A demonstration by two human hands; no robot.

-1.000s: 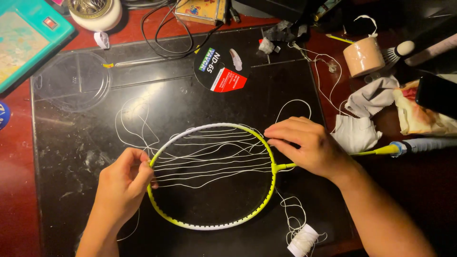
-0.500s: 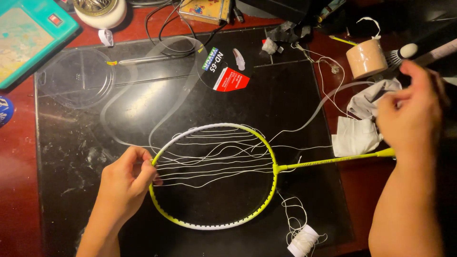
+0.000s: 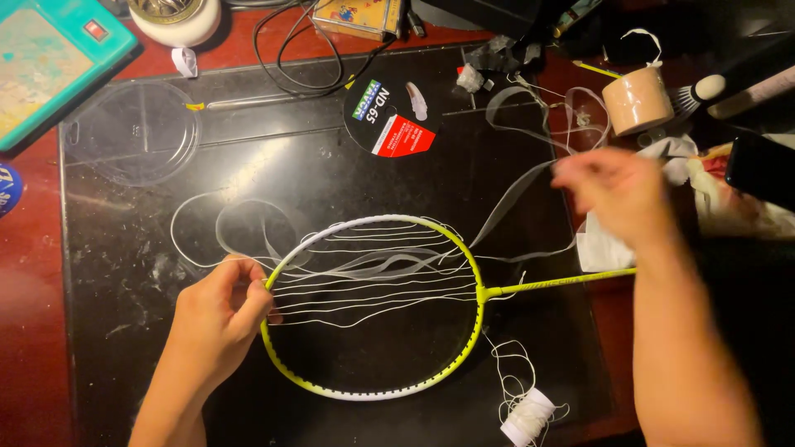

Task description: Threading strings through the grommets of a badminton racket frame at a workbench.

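A dark mat (image 3: 166,348) covers most of the red table (image 3: 33,331), and on it lies a yellow-green badminton racket (image 3: 464,348), head toward the left, shaft running right. Loose white string (image 3: 373,290) sags in uneven rows across the head and trails off toward the upper right. The left hand (image 3: 217,319) pinches the frame's left edge where the strings enter. The right hand (image 3: 617,194) is raised and blurred above the shaft — whether it grips the string I cannot tell. Near the frame's lower right sits a small white spool (image 3: 527,416). The slack loops look likely to cross or snag at the grommets — a sharp pull could knot them or drag the frame across the mat.
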